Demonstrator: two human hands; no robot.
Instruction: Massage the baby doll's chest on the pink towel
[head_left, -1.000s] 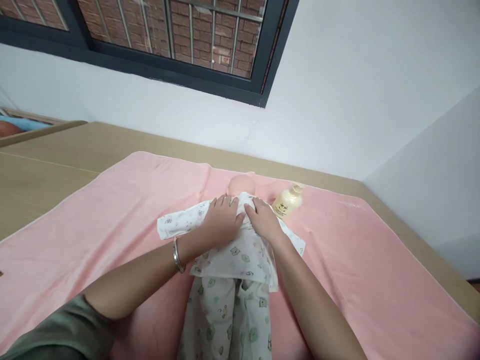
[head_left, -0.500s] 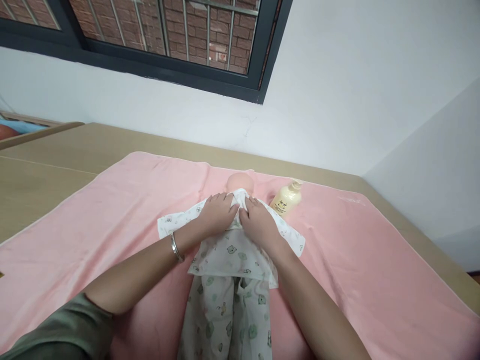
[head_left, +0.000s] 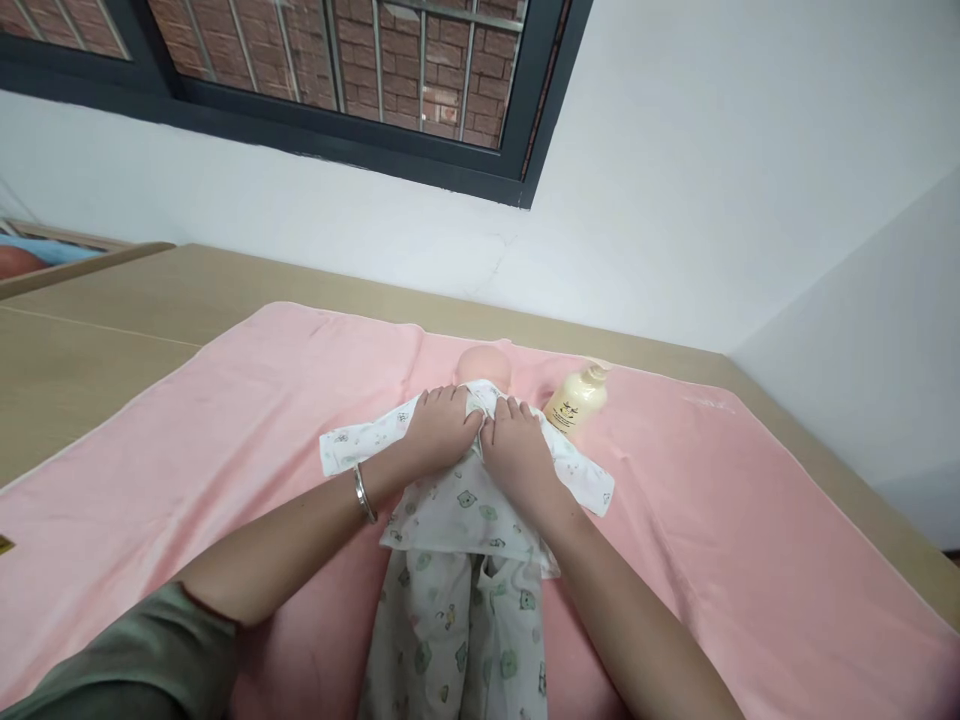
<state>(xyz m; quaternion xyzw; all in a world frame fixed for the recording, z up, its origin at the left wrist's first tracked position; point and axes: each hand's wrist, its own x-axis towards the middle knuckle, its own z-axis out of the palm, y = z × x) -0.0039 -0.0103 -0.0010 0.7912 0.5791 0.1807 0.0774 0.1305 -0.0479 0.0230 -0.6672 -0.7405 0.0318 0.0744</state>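
A pink towel point(head_left: 712, 520) covers the wooden platform under a barred window point(head_left: 337, 60) — on it lies a doll point(head_left: 484, 365) on its back, dressed in a bear-print top point(head_left: 465, 505). My left hand point(head_left: 442, 430) and right hand point(head_left: 514, 450) rest flat, fingers together, on the top's chest by the collar. A cream bottle point(head_left: 576, 400) lies just beside the doll's shoulder.

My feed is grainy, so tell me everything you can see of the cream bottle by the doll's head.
The cream bottle is pale yellow, looks like plastic, and has a pump-style top pointing away and to the right. A small dark print marks its front; the words are unreadable. It lies tilted on the pink towel, right of the doll's head, near the towel's far edge. Neither hand touches it; the right hand is nearest.
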